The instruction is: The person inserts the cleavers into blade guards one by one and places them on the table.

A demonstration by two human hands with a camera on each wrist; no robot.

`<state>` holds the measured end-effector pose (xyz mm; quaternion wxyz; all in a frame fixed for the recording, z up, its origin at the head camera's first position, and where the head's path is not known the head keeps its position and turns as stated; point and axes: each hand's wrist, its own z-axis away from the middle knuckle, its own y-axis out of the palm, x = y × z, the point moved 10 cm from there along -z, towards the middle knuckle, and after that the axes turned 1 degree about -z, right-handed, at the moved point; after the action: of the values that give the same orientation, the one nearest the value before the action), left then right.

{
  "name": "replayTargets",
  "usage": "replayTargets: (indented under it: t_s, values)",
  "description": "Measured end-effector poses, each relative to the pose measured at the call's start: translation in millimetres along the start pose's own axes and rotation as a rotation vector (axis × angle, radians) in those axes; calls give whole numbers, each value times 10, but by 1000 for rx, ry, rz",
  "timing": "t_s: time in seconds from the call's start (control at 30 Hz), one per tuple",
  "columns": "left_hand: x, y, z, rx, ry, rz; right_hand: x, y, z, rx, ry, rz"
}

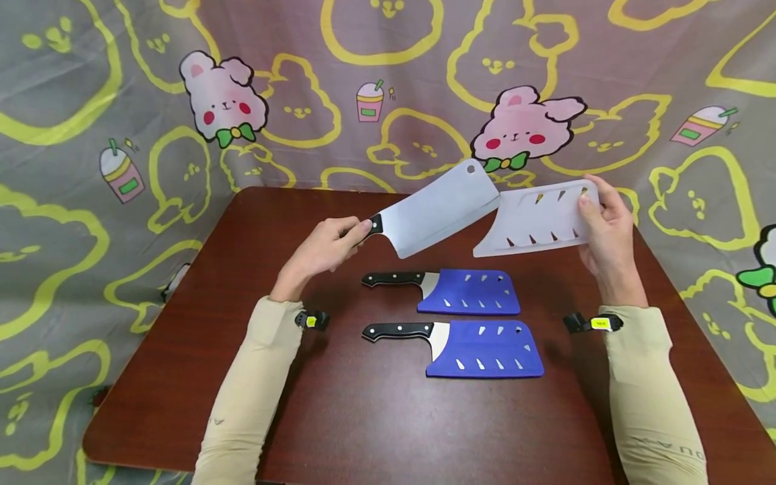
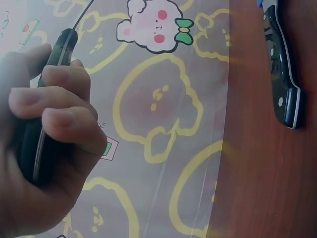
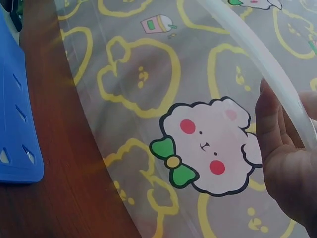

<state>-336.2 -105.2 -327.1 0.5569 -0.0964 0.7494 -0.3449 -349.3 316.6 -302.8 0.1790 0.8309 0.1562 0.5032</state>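
My left hand grips the black handle of a bare cleaver, its broad steel blade raised and angled up to the right. With my right hand I pinch a white slotted blade cover at its right end, thumb on the front face. The blade's right corner meets the left upper corner of the cover in the head view. In the right wrist view the cover shows edge-on between thumb and fingers. Both things are held up over the table's far half.
Two more cleavers lie on the brown table, one above the other, handles to the left. Their blades sit in blue slotted covers, the farther cover and the nearer cover. A cartoon-patterned cloth hangs behind the table.
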Motion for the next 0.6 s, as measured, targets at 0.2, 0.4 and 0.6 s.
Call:
replayTargets:
  t_s: [0.2, 0.4, 0.6]
  values:
    - [-82, 67, 63, 51, -30, 75, 104, 8, -6, -45, -54, -15]
    - [-173, 133, 147, 60, -3, 3, 212, -20, -32, -74, -74, -7]
    - [-235, 175, 245, 85, 16, -58, 285, -37, -5, -63, -104, -7]
